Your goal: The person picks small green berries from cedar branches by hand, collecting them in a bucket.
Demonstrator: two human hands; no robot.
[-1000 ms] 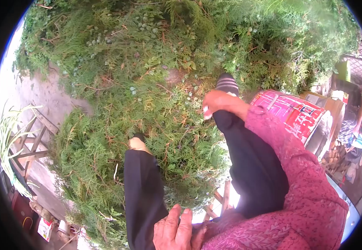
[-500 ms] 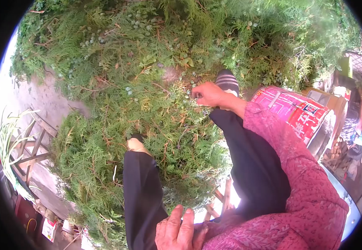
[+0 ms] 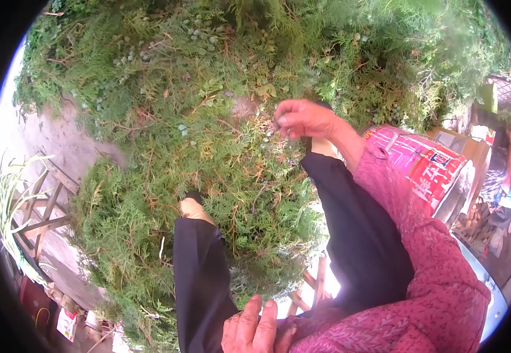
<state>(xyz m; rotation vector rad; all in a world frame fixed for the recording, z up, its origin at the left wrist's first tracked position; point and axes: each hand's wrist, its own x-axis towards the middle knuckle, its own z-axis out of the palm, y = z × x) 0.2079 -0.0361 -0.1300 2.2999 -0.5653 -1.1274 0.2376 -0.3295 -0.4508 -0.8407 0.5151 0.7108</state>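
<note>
While the left hand point(image 3: 248, 330) lies extended, the right point(image 3: 309, 119) half-curls over foliage point(image 3: 223, 156).

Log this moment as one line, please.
right hand: over evergreen branches, fingers curled, contents unclear | left hand: near black trousers, fingers extended | printed container: beside right sleeve

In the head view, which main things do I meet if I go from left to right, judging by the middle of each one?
Long pale-green leaves → dark left trouser leg → left hand → right hand → red-and-pink printed container. The green branches spread too widely to place.
</note>
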